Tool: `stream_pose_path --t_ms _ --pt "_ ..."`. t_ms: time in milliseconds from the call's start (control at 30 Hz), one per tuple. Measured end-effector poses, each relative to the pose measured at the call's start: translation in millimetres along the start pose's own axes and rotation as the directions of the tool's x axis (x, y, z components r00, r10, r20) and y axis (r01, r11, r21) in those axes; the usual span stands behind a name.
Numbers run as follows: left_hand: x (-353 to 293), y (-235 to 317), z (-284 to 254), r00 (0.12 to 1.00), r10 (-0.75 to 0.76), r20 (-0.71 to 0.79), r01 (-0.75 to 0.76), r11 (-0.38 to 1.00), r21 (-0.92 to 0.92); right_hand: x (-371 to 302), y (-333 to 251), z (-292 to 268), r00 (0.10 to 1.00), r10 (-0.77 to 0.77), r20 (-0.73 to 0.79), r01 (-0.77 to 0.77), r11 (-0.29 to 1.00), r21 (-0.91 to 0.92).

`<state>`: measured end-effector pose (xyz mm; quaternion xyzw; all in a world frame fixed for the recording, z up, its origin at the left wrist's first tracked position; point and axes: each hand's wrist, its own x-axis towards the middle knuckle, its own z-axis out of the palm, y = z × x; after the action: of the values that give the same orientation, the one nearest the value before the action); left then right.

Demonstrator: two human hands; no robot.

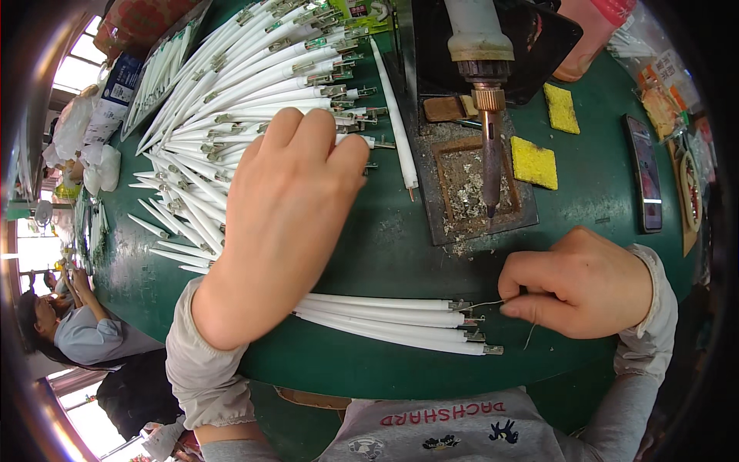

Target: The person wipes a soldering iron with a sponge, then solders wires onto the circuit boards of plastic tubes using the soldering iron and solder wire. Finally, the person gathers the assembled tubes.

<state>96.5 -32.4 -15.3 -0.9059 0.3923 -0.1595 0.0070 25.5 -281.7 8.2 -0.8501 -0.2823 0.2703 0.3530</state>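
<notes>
My right hand [577, 285] pinches a thin length of solder wire [483, 303] between thumb and forefinger. The wire's tip reaches the metal ends of several white tapered sticks [385, 317], which lie side by side near the table's front edge. Over the edge of a large fanned heap of similar white sticks [254, 77] is my left hand [296, 208], its fingers curled downward. The fingertips are hidden beneath it, so what they grip does not show. A soldering iron [490, 146] points tip-down above a tray of grey solder crumbs [469, 181], between and beyond my hands.
One white stick [393, 115] lies apart, left of the tray. Two yellow sponges [534, 163] and a phone [643, 173] are at the right. A pink container [591, 38] stands at the back. Another person [81, 327] sits at the far left. The green table [385, 254] curves around.
</notes>
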Motion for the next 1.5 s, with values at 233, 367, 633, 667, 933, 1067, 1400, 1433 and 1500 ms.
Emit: stream_pose_path --t_ms 233,367,633,667,933,1067,1400,1433,1500 --pt "-2.3 9.7 -1.6 0.999 0.030 0.014 -0.027 0.982 -0.185 1.1 -3.0 -0.4 0.997 0.057 -0.046 -0.053 0.996 0.072" --pt "-9.2 34.9 -30.1 0.979 0.197 -0.056 -0.202 0.887 -0.415 0.5 -10.0 4.4 0.973 0.079 -0.217 -0.043 0.985 0.166" --pt "-16.9 45.6 -36.9 0.979 0.195 0.061 -0.097 0.704 -0.703 -3.7 -7.5 7.6 0.987 -0.003 -0.160 0.039 0.973 0.228" --pt "-17.1 45.4 -34.5 0.979 0.197 0.059 -0.099 0.703 -0.704 -3.6 -7.8 8.4 0.986 -0.002 -0.165 0.044 0.967 0.251" --pt "-9.5 38.9 -36.4 0.918 0.144 0.369 0.335 0.216 -0.917 -0.5 -7.0 12.3 0.972 -0.035 -0.234 0.081 0.979 0.189" --pt "-13.9 41.5 -31.5 0.814 0.140 0.564 0.567 0.022 -0.823 -3.3 -4.2 19.6 0.895 -0.161 -0.415 0.149 0.987 -0.061" --pt "-6.5 39.2 -30.6 0.584 0.279 0.763 0.812 -0.190 -0.552 1.6 6.7 34.6 0.722 -0.508 -0.469 0.346 0.853 -0.390" --pt "-7.3 38.9 -29.7 0.600 0.288 0.747 0.800 -0.198 -0.566 1.9 8.5 34.9 0.702 -0.550 -0.452 0.362 0.823 -0.439" --pt "-7.8 38.8 -29.3 0.614 0.290 0.734 0.789 -0.201 -0.581 2.8 8.8 33.8 0.682 -0.590 -0.432 0.376 0.790 -0.485"
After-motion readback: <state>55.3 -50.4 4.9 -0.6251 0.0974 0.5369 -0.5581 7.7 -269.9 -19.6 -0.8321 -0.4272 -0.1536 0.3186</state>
